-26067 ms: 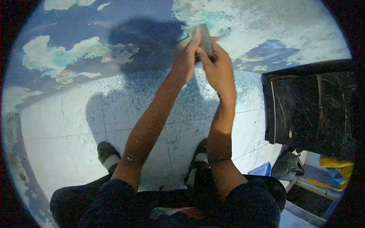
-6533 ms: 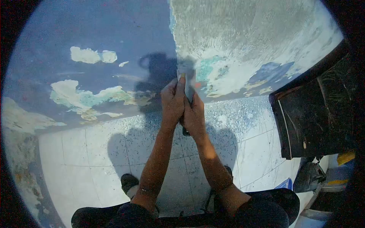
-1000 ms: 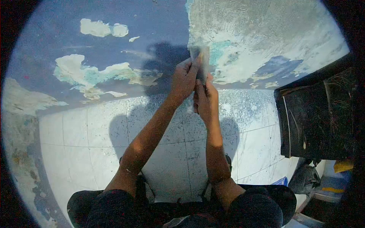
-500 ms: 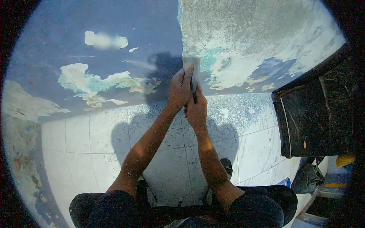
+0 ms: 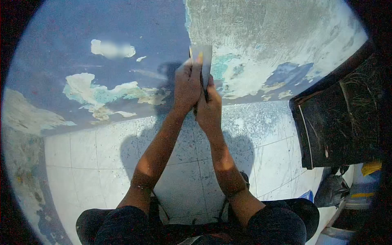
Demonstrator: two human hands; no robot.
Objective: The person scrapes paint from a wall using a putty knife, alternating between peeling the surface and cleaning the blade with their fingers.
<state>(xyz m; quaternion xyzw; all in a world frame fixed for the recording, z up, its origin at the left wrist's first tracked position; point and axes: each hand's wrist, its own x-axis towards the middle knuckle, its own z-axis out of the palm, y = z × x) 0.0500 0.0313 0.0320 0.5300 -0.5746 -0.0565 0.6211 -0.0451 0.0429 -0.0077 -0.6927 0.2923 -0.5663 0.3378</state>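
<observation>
Both hands are on one putty knife (image 5: 207, 61), its wide metal blade pointing up the wall. My right hand (image 5: 209, 108) is wrapped round the dark handle, which is mostly hidden. Closed on the blade from the left is my left hand (image 5: 188, 85), thumb lying along the metal. The blade's wide end overlaps the boundary between blue paint (image 5: 159, 28) and bare grey plaster (image 5: 253, 28). A light turquoise patch (image 5: 220, 67) shows just right of the blade.
Paint flakes litter the white tiled floor (image 5: 85, 151) along the wall's foot. A dark panel-like piece of furniture (image 5: 339, 122) stands at the right. Beside it lies a dark plastic bag (image 5: 330, 190). My knees are bent at the bottom.
Both hands and the putty knife have moved up the wall and slightly left. More of the blade's face shows now. The grip looks the same.
</observation>
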